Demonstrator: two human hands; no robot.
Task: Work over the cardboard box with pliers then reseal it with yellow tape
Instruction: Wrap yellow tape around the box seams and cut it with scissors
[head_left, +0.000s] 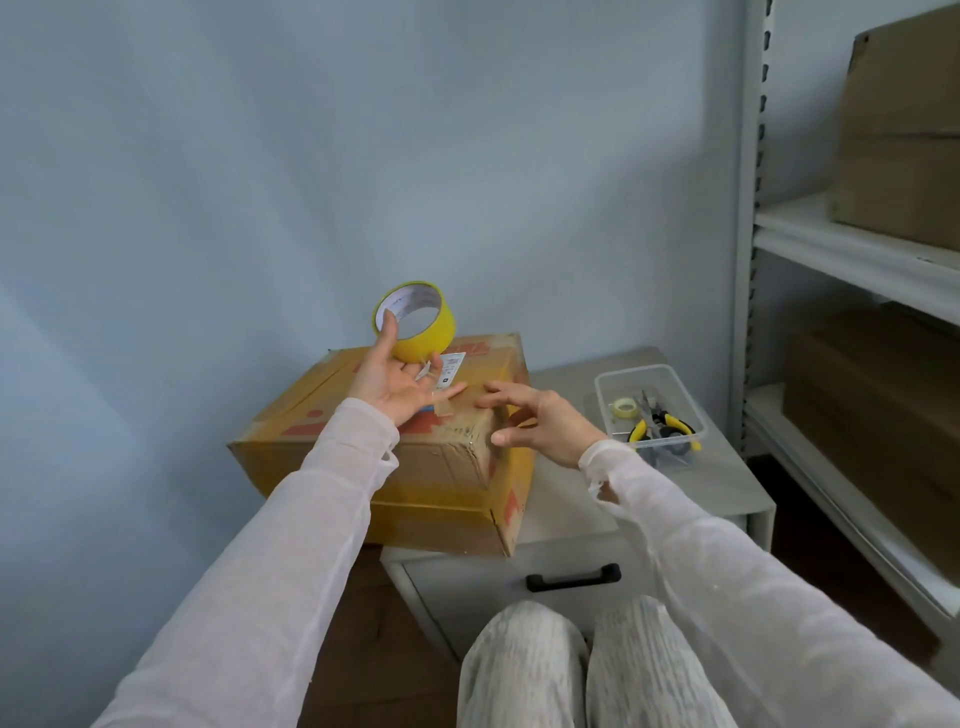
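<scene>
A closed cardboard box (441, 478) with red print and a white label lies on a white cabinet. Above its far top edge my left hand (395, 382) holds a yellow tape roll (423, 325) off the box, palm up, thumb hooked into the roll's core and fingers under it. My right hand (543, 421) hovers with spread fingers over the box's right top corner and holds nothing. The yellow-handled pliers (660, 423) lie in a clear plastic tub (675, 375) to the right of the box.
The tub also holds a small clear tape roll (626, 408). The white cabinet (727, 483) has a drawer with a black handle (574, 577). A metal shelf (852, 260) with large cardboard boxes stands at the right. A pale wall is close behind. My knees are below.
</scene>
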